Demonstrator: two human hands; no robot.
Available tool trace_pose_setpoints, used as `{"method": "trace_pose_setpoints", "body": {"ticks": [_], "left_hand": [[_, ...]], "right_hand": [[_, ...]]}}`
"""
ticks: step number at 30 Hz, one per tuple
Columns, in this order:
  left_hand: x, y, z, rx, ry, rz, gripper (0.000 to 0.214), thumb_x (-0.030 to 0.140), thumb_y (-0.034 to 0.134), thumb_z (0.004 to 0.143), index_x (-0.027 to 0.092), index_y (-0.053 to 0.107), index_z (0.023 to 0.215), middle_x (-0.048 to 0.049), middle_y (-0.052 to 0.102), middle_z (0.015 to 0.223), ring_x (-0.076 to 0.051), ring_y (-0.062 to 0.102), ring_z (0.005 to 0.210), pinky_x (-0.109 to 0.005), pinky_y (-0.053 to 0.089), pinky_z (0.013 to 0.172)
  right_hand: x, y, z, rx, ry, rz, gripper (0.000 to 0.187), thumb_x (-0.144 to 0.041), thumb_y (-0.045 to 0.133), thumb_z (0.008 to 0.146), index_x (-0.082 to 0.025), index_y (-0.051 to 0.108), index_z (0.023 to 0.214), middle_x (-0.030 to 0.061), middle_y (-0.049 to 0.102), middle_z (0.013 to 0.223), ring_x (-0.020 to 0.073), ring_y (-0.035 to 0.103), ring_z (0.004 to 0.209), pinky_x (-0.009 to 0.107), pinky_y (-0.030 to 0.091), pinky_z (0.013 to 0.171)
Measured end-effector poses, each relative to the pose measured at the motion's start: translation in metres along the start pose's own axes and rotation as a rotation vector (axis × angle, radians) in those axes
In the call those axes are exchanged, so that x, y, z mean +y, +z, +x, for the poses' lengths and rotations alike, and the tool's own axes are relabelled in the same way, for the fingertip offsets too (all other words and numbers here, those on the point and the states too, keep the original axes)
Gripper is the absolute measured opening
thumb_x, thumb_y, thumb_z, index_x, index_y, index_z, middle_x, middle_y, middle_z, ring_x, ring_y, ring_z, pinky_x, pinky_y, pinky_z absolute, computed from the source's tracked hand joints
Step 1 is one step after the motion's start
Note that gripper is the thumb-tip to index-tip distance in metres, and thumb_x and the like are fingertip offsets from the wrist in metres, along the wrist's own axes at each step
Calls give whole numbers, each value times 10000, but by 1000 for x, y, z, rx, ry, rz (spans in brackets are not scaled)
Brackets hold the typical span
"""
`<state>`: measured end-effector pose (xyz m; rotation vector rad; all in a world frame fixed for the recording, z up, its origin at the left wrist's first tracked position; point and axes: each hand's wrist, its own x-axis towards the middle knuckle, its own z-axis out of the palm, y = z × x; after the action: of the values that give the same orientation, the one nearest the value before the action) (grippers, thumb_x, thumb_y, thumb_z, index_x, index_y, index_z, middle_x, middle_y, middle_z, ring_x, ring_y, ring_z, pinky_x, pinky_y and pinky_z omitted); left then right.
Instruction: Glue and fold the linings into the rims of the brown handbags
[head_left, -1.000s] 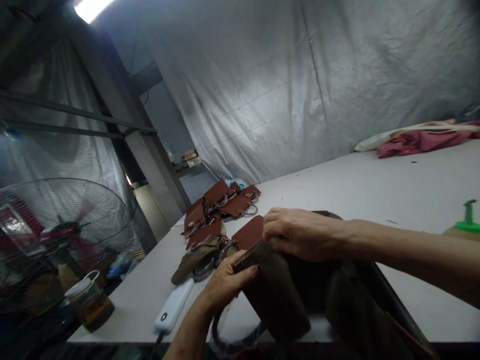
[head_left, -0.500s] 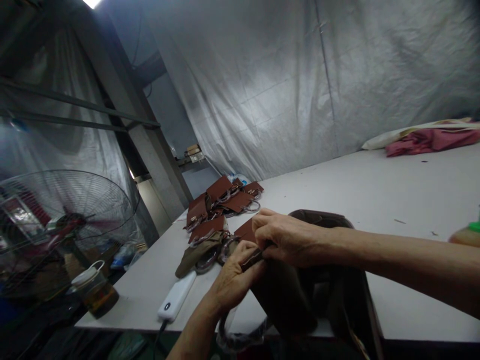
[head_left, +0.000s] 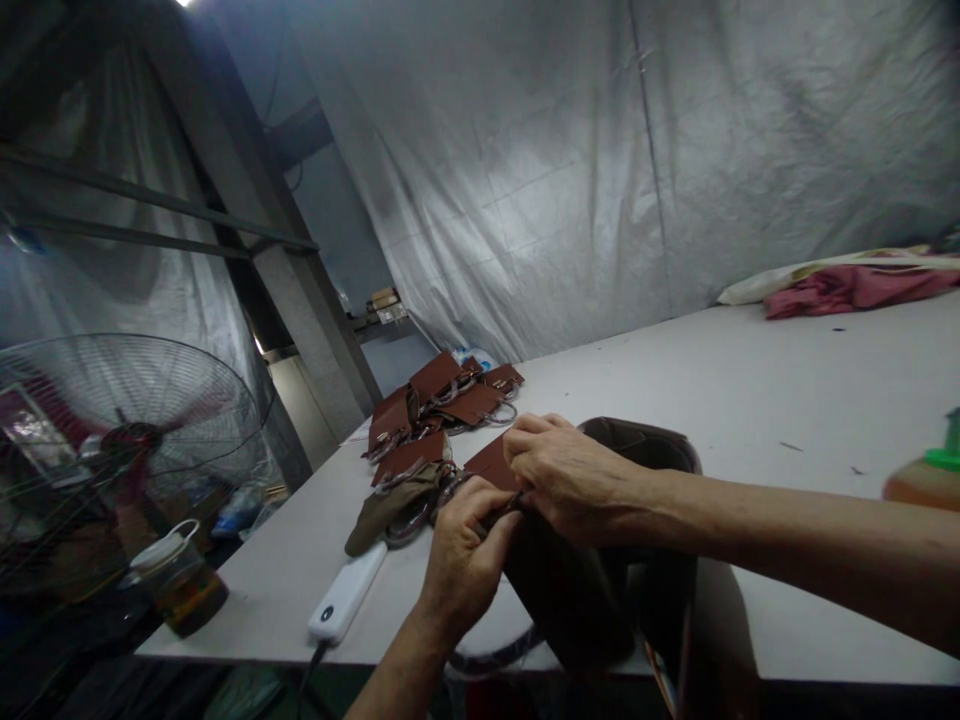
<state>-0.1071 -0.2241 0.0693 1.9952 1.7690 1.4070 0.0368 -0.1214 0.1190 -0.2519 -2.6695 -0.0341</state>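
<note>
A dark brown handbag point(head_left: 574, 595) stands at the table's front edge, its body partly below my wrists. My left hand point(head_left: 469, 545) pinches the bag's upper edge between thumb and fingers. Right beside it, my right hand point(head_left: 559, 475) is closed on the same edge, knuckles up. The fingertips of both hands nearly meet, and what exactly lies between them is hidden. A plastic-wrapped handle loop point(head_left: 499, 655) hangs below my left hand. Behind the right forearm the bag's dark rounded side point(head_left: 649, 440) shows.
Several reddish-brown handbags point(head_left: 472, 402) lie piled on the white table point(head_left: 637, 370). Nearer are an olive pouch point(head_left: 390, 508), a white power bank point(head_left: 346, 595) with a cable and a lidded jar point(head_left: 180, 590). A green-topped bottle point(head_left: 926, 480) stands right; a caged fan point(head_left: 135, 440) is left.
My left hand has turned more upright, its fingers curling over the bag's edge close to my right hand. The hanging handle loop has shifted slightly. The view has moved a little.
</note>
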Motion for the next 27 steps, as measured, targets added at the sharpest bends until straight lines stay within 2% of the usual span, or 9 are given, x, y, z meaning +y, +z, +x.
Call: {"method": "trace_pose_setpoints", "body": {"ticks": [4, 7, 11, 14, 17, 21, 27], "left_hand": [[-1, 3, 3, 73, -44, 39, 147, 249, 679, 769, 152, 643, 665, 10, 517, 680, -112, 485, 659, -220, 361, 615], [-4, 0, 4, 74, -49, 25, 166, 248, 631, 807, 154, 632, 670, 2, 544, 695, -119, 501, 675, -225, 368, 633], [-7, -3, 1, 60, -63, -2, 177, 265, 620, 818, 160, 628, 676, 0, 544, 709, -125, 508, 691, -230, 371, 648], [-6, -3, -1, 47, -52, 10, 176, 263, 618, 820, 162, 625, 676, 3, 542, 705, -124, 507, 690, -230, 368, 654], [-5, -2, -1, 36, -36, 30, 176, 255, 613, 823, 162, 618, 673, 5, 543, 703, -123, 511, 687, -230, 367, 655], [-6, -3, -1, 50, -29, 51, 171, 264, 613, 825, 165, 615, 686, 8, 531, 702, -124, 508, 688, -232, 368, 656], [-6, -2, -2, 46, -41, 57, 189, 288, 606, 836, 165, 609, 692, 7, 525, 708, -124, 506, 682, -236, 368, 645]], "right_hand": [[9, 0, -3, 13, -5, -20, 74, -177, 615, 765, -149, 613, 696, 71, 604, 871, 221, 447, 911, 364, 302, 766], [25, -9, -11, -7, 24, -3, 50, -141, 640, 741, -157, 630, 696, 63, 602, 911, 223, 444, 938, 379, 303, 809], [45, -28, -26, -29, 40, 49, 137, -87, 640, 736, -165, 629, 625, 53, 611, 942, 228, 436, 999, 378, 315, 850], [53, -34, -33, -22, 53, 91, 162, -78, 650, 725, -162, 612, 591, 47, 614, 902, 216, 456, 982, 343, 347, 833], [54, -32, -36, -14, 75, 152, 153, -51, 625, 722, -152, 613, 607, 40, 603, 843, 171, 502, 863, 283, 386, 767], [50, -31, -35, -29, 181, 185, 143, -39, 578, 722, -144, 618, 634, 22, 602, 789, 113, 499, 661, 237, 389, 635], [45, -32, -34, -21, 237, 133, 146, -33, 582, 702, -142, 613, 609, 32, 622, 764, 113, 520, 646, 223, 386, 617]]}}
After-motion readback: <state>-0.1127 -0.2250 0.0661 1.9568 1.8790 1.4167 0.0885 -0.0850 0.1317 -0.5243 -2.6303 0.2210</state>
